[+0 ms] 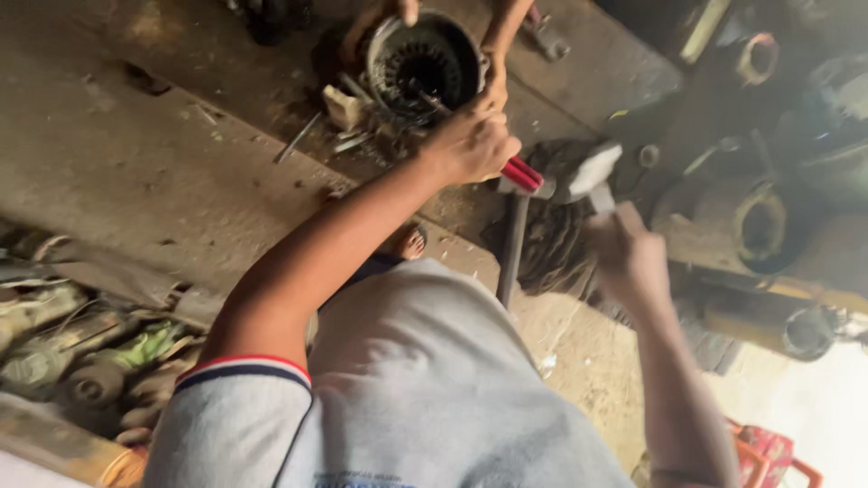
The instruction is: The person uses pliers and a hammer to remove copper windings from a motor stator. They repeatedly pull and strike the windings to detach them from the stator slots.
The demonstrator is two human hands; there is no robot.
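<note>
The left hand (472,145) holds a red-handled chisel (522,173) closed in its grip against the heavy, rigid motor stator (425,63) on the floor (136,172); the right hand (626,258) clasps a hammer (579,173).

Location type: repair workshop, prob. for motors/machinery. Evidence: worn, stained concrete floor (154,172) w/ loose metal scraps; opened round motor housing (425,63) w/ visible windings at top centre; hammer (579,176) at centre right; cylindrical metal casings (759,226) along right edge; heap of dirty mech. parts (81,361) at lower left; coil of wire (551,235) at centre.
</note>
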